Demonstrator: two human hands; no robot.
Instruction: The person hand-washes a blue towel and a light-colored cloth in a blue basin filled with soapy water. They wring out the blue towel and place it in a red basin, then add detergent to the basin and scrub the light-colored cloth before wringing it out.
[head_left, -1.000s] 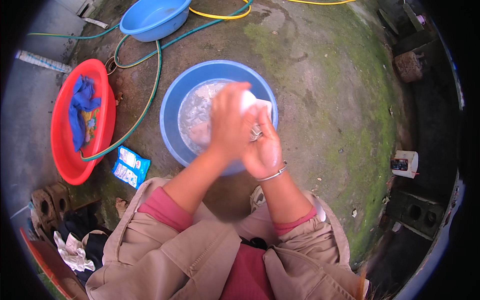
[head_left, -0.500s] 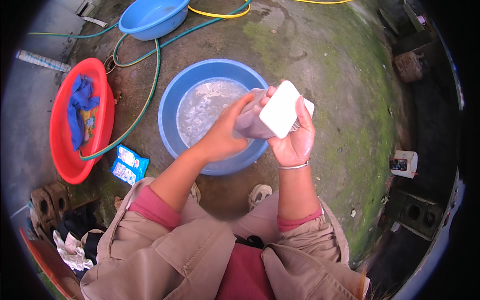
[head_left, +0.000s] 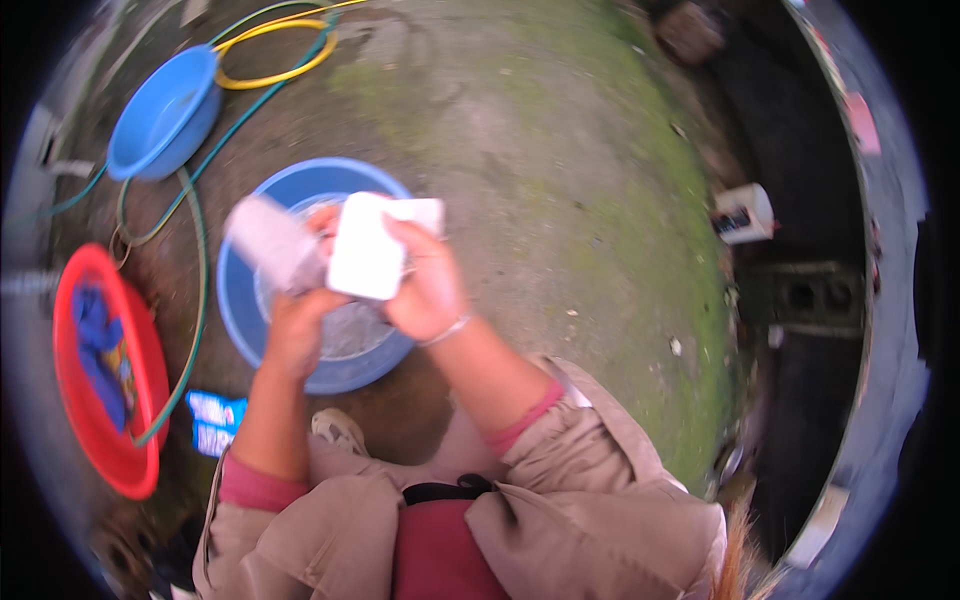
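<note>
Both my hands are raised over a blue basin point(head_left: 232, 300) of cloudy, sudsy water on the ground. My right hand point(head_left: 432, 290) is closed round a white scrub brush point(head_left: 362, 250), its flat rounded back facing up and my thumb along its edge. Its bristles are hidden from this side. My left hand point(head_left: 298, 335) grips a pale mauve-grey cloth-like item point(head_left: 270, 240), smeared by motion, so its kind is unclear. The item is close beside the brush; whether the two touch cannot be seen.
A red basin point(head_left: 150, 380) with a blue cloth point(head_left: 95, 320) stands at the left. Nearby lie a blue-and-white packet point(head_left: 215, 420) and a green hose point(head_left: 203, 270). Farther off are another blue basin point(head_left: 165, 120) and a yellow hose point(head_left: 275, 82). A white container point(head_left: 745, 212) stands right.
The view has swung, so the surroundings sit differently in the picture. My hands have drawn apart slightly: the mauve-grey item is now left of the brush rather than partly behind it.
</note>
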